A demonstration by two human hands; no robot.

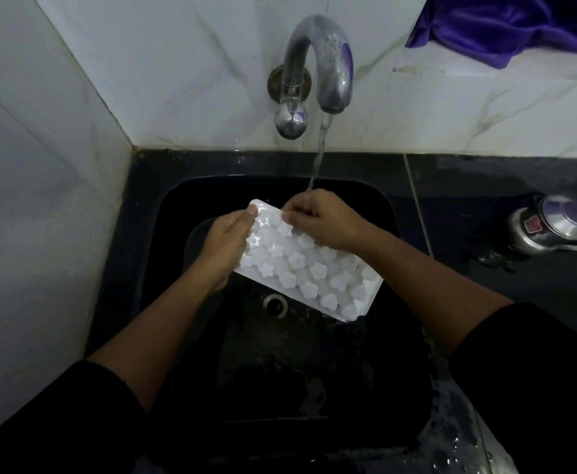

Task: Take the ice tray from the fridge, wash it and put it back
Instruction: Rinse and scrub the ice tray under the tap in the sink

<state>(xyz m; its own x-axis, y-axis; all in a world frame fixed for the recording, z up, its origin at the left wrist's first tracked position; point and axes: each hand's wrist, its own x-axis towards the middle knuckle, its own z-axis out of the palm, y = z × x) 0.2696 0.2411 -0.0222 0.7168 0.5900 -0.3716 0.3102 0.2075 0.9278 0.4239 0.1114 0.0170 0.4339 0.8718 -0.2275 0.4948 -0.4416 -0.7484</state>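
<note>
The ice tray (314,271) is held over the black sink (394,217), clear of the basin floor and tilted, its near right corner lowest; star and heart moulds are seen on the face turned upward; whether that face is the top or the underside cannot be told. The left grip (227,244) is closed on the tray's far left end, the thumb laid along the top by the corner and the fingers hidden beneath. The right grip (321,222) is closed on the tray's far edge, its fingers curled down onto the rim. A thin stream of water (318,159) is let fall from the curved metal tap (317,63) onto the knuckles of the right grip. The drain (275,304) is seen below the tray, between the forearms; black sleeves (40,422) are worn to the elbows. A small metal pot (550,227) is set on the wet black bench (485,186) to the right of the sink, well apart from the tray; a purple cloth (506,25) is seen at the upper right against the white tiled wall (177,63).
</note>
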